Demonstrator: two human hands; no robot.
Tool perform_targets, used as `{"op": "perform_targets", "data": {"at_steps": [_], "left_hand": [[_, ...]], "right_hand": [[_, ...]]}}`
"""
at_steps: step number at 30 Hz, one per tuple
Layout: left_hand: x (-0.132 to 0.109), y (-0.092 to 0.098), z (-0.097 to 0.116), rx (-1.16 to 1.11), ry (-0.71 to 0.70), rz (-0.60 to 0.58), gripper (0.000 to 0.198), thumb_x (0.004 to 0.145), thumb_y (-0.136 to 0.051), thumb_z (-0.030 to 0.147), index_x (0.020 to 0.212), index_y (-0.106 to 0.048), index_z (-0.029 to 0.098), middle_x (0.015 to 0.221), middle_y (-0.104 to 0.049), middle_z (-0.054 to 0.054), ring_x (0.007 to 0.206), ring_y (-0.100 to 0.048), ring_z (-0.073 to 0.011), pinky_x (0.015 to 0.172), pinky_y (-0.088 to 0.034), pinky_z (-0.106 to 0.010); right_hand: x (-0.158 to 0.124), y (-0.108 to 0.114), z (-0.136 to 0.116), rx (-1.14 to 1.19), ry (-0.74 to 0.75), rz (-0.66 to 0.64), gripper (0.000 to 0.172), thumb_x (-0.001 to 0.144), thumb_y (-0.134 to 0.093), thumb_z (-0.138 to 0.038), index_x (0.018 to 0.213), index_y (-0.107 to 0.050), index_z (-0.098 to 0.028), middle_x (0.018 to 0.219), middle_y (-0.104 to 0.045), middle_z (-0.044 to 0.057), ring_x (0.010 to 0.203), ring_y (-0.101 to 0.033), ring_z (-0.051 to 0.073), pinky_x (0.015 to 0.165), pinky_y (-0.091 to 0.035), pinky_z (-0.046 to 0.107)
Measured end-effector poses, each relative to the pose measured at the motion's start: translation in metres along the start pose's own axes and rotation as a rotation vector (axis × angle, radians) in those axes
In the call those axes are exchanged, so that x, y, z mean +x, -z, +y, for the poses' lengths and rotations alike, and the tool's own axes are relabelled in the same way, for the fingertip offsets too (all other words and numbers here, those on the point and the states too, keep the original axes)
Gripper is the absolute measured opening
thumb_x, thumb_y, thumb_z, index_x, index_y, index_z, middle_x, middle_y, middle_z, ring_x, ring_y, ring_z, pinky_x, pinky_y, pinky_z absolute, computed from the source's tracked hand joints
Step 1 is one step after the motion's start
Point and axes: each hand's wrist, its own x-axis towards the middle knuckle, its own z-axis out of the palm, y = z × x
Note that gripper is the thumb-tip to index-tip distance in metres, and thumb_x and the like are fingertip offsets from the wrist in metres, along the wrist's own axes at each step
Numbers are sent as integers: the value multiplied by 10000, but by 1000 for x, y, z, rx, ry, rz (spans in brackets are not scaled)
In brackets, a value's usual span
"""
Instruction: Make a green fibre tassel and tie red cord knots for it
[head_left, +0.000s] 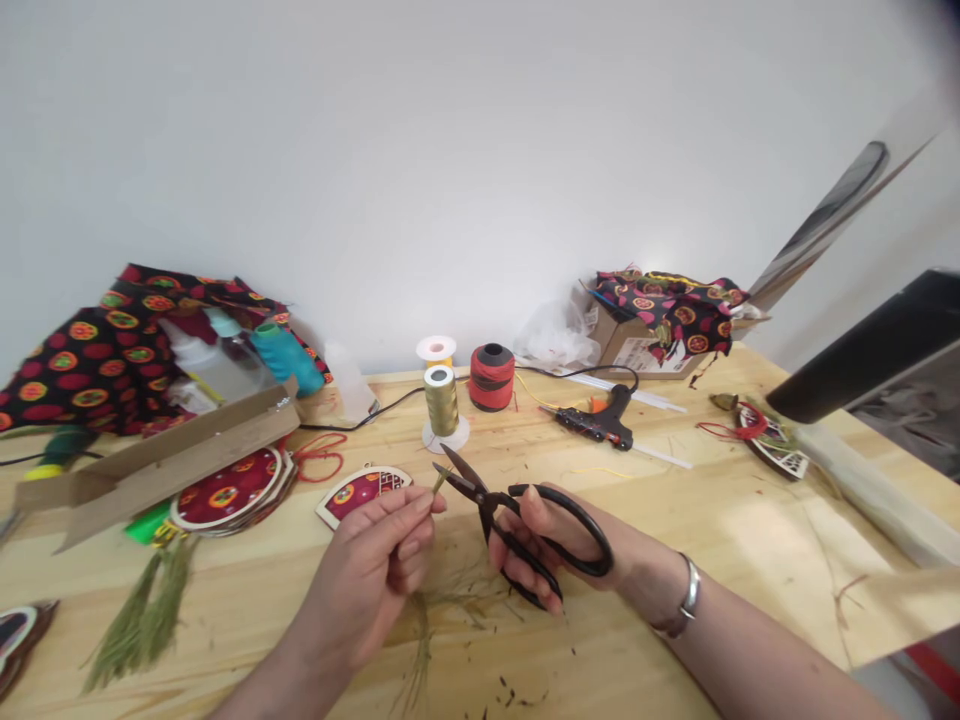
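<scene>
2 hands over the worktop (720, 520): what has each got?

The left hand (375, 570) is closed to a pinch, thumb and fingertips tight on a bundle of olive-green threads (439, 482). A short tuft sticks up past the fingertips, and the loose ends trail down under the palm onto the wood.

And the right hand (540, 545)?

It is curled through the loops of black scissors (517, 520), gripping them. The blades stand parted, pointing up and left, with the tuft right at them. I cannot tell whether steel touches thread.

What lies close by?

1 fan-shaped ornament with red fabric (362, 490) sits just behind the left hand. Further back stand 3 spools: gold thread (441, 400), red thread (492, 377) and a white-topped one (436, 350).

Anything to the sides?

On the left, a stack of similar ornaments (232, 490) lies near a cardboard lid (165, 460), and another green tassel (142, 620) is spread out in front of them. On the right, a black glue gun (600, 420) lies well apart from the hands.
</scene>
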Motion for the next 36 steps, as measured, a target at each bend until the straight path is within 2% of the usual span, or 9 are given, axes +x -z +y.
{"op": "perform_targets", "data": {"at_steps": [5, 10, 21, 25, 28, 32, 36], "left_hand": [[0, 0, 0, 5, 0, -16, 143, 696, -697, 248, 687, -660, 110, 423, -340, 84, 387, -223, -20, 362, -151, -145], [-1, -2, 1, 6, 6, -6, 143, 683, -703, 246, 679, -658, 111, 422, -335, 86, 386, -228, -20, 362, -164, -145], [-4, -3, 3, -10, 6, -5, 125, 679, -702, 225, 673, -658, 109, 420, -345, 83, 378, -242, -18, 361, -171, -142], [-5, -3, 5, -63, -50, -7, 113, 688, -695, 207, 686, -658, 101, 428, -325, 90, 381, -226, -12, 364, -178, -138], [-4, -3, 11, -122, -149, -9, 86, 700, -681, 177, 690, -652, 97, 445, -319, 94, 383, -202, -7, 358, -182, -132], [-2, -1, 16, -156, -247, 7, 68, 709, -667, 149, 689, -654, 86, 461, -338, 82, 393, -216, -11, 345, -187, -124], [-1, 1, 16, -147, -259, 9, 68, 725, -652, 148, 696, -652, 86, 469, -340, 80, 394, -220, -12, 345, -203, -122]], "right_hand": [[-2, 0, -5, -37, 4, 9, 722, 757, -323, -735, 824, -602, -72, 523, -485, -13, 384, -451, 62, 363, -357, 174], [-3, -1, -5, -52, 16, 73, 645, 802, -351, -672, 803, -596, -75, 505, -464, -27, 363, -413, 44, 338, -328, 153], [-4, -3, -12, -94, -7, 102, 587, 758, -440, -666, 743, -583, -97, 441, -423, -55, 318, -348, 39, 305, -258, 162], [-7, -1, -12, -161, -43, 105, 613, 755, -415, -687, 735, -581, -97, 441, -411, -54, 327, -351, 46, 309, -255, 170], [-11, 0, -16, -322, -96, 62, 565, 748, -469, -655, 732, -593, -104, 459, -386, -62, 371, -326, 42, 345, -241, 176], [-15, -7, -28, -738, -217, -13, 359, 652, -668, -460, 553, -551, -136, 454, -337, -73, 431, -274, 40, 389, -217, 180], [-27, -24, -38, -1098, -204, -70, 264, 590, -680, -355, 494, -525, -163, 418, -357, -71, 419, -242, 52, 409, -247, 196]]}}
